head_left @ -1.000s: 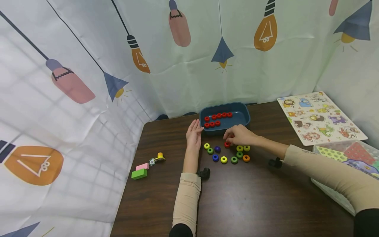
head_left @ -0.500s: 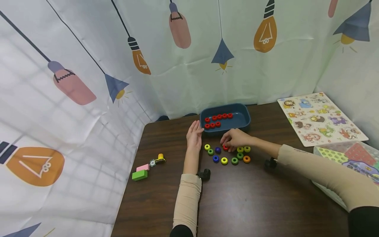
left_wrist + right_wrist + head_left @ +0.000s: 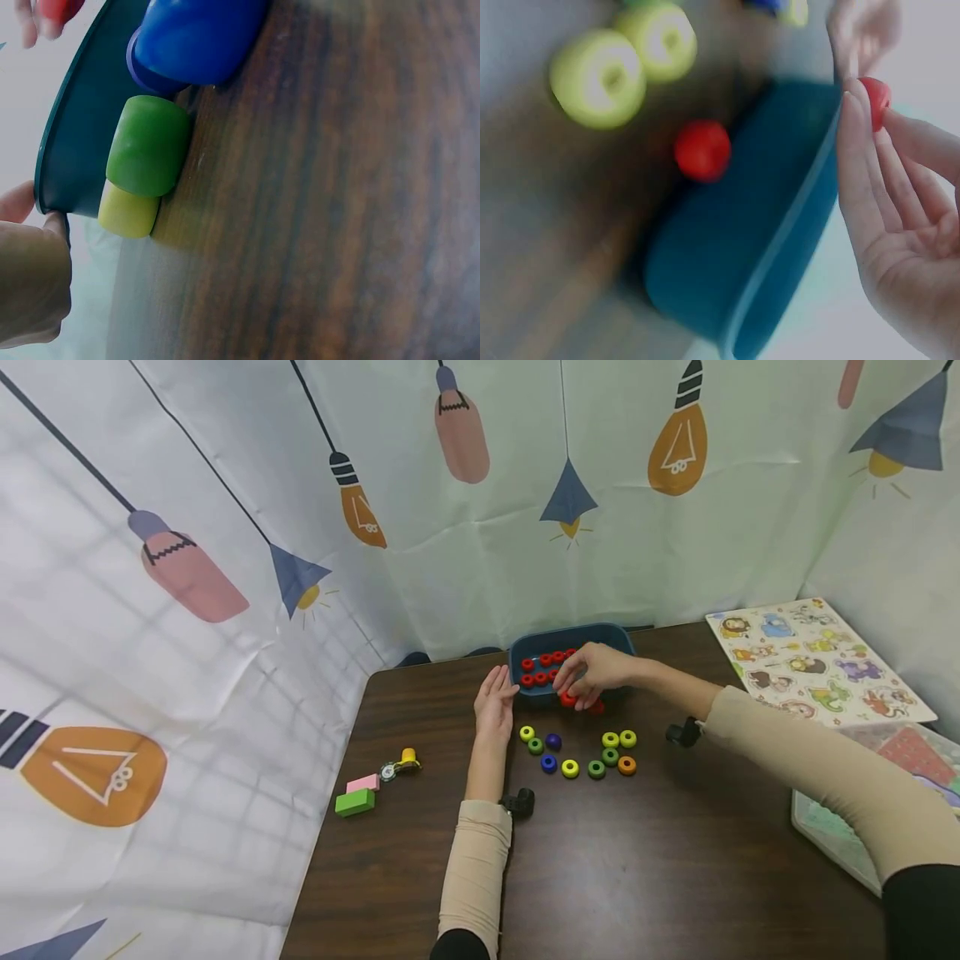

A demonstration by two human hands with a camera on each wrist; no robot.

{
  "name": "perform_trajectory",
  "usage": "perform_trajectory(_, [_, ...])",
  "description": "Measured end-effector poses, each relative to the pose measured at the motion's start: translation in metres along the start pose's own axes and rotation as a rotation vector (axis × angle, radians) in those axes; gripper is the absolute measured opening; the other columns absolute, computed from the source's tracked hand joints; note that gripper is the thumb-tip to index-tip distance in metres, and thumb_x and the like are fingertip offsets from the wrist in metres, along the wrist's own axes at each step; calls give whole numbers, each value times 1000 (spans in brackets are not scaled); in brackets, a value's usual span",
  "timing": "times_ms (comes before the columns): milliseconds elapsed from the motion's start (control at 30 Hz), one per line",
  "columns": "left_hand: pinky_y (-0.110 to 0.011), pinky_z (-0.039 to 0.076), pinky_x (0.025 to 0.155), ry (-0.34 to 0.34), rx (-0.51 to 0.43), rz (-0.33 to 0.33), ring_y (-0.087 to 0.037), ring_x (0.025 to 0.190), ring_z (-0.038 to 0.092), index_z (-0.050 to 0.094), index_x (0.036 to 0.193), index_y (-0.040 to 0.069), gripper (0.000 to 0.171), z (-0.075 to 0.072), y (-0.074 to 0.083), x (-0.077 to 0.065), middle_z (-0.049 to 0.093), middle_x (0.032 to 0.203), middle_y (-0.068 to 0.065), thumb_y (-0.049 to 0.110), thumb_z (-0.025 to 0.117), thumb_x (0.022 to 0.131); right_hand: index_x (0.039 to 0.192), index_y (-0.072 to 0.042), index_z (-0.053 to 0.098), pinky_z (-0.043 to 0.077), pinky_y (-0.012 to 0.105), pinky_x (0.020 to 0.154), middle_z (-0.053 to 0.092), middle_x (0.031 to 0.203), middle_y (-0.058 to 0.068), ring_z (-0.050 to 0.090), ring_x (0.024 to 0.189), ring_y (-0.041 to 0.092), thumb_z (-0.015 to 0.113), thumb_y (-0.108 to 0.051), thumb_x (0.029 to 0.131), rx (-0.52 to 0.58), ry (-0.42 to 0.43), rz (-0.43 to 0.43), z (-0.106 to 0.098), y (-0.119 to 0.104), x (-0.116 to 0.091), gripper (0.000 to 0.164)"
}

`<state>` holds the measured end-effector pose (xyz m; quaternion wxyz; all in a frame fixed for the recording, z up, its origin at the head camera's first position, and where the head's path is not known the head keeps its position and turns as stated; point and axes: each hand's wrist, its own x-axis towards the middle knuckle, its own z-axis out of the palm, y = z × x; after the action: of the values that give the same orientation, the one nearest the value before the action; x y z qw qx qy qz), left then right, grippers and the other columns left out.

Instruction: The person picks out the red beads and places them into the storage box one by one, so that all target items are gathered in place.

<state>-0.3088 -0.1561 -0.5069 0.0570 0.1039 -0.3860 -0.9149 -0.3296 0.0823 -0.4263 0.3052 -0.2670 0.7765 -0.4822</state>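
At the near rim of a blue tray (image 3: 611,645), my right hand (image 3: 602,667) pinches a red ring-shaped bead (image 3: 876,103) between thumb and fingertips. A second red bead (image 3: 703,150) shows just below that hand, in front of the tray's near wall and apart from the fingers. More red beads (image 3: 541,678) lie in two rows inside the tray, partly hidden by the right hand. My left hand (image 3: 492,710) lies along the tray's left end, fingers straight and thumb at the rim. In the left wrist view, its fingertips touch the tray's corner.
Loose yellow (image 3: 570,768), green (image 3: 596,769), blue, purple and orange beads (image 3: 627,765) lie before the tray. Pink and green blocks (image 3: 355,802) and a small yellow-topped piece (image 3: 408,757) are at left. An animal puzzle board (image 3: 817,660) and a clear box (image 3: 832,839) stand at right.
My right hand has lifted a red bead from among the loose beads and moved it back to the tray's near rim. The left hand stays at the tray's left end.
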Motion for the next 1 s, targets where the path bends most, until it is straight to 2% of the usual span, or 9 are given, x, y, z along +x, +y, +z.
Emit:
perform_trajectory(100, [-40, 33, 113, 8, 4, 0, -24, 137, 43, 44, 143, 0, 65, -1, 0, 0, 42, 149, -20, -27, 50, 84, 120, 3, 65, 57, 56, 80, 69, 112, 20, 70, 86, 40, 65, 1, 91, 11, 48, 25, -22, -1, 14, 29])
perform_trajectory(233, [-42, 31, 115, 14, -9, -12, -25, 137, 43, 46, 142, 0, 65, -4, -3, 0, 45, 147, -19, -27, 50, 84, 125, 6, 60, 56, 55, 83, 68, 113, 20, 70, 89, 40, 62, 0, 92, -24, 117, 108, -39, 12, 36, 33])
perform_trajectory(400, [-45, 30, 116, 1, -24, -3, -26, 138, 41, 45, 143, -1, 65, -4, -4, -1, 43, 148, -20, -28, 49, 84, 123, 5, 62, 58, 50, 81, 68, 115, 19, 71, 88, 37, 60, 1, 92, -66, 182, 170, -43, 34, 58, 32])
perform_trajectory(500, [-45, 30, 115, -3, -32, -2, -26, 138, 42, 44, 143, -1, 65, -1, -5, -2, 43, 148, -20, -28, 49, 83, 120, 4, 64, 59, 48, 80, 68, 115, 20, 71, 87, 36, 59, 2, 92, -72, 204, 193, -39, 43, 63, 29])
perform_trajectory(600, [-45, 30, 115, -9, -33, -7, -26, 138, 41, 43, 143, -1, 66, 2, -5, -3, 41, 150, -21, -28, 50, 83, 120, 3, 65, 60, 47, 79, 67, 115, 21, 71, 87, 36, 59, 3, 91, -70, 217, 203, -34, 45, 61, 29])
perform_trajectory(700, [-44, 31, 115, -13, -26, -10, -25, 139, 40, 42, 144, -1, 66, 2, -5, -3, 40, 150, -20, -27, 51, 83, 121, 3, 64, 59, 47, 79, 65, 118, 23, 71, 90, 36, 58, 3, 92, -93, 239, 178, -31, 38, 52, 30])
perform_trajectory(833, [-43, 33, 114, -6, -17, -4, -24, 138, 42, 43, 144, 0, 66, 2, -2, -2, 43, 148, -19, -27, 51, 84, 121, 2, 64, 59, 48, 80, 66, 115, 23, 70, 92, 37, 59, -3, 94, -130, 266, 98, -29, 25, 35, 27])
perform_trajectory(1000, [-44, 32, 114, 4, -26, -7, -25, 138, 42, 43, 144, 0, 67, 0, 1, -1, 43, 149, -19, -27, 51, 83, 111, -6, 70, 60, 48, 75, 74, 97, 13, 71, 86, 35, 65, -12, 94, -211, 246, -17, -18, 9, 4, 19])
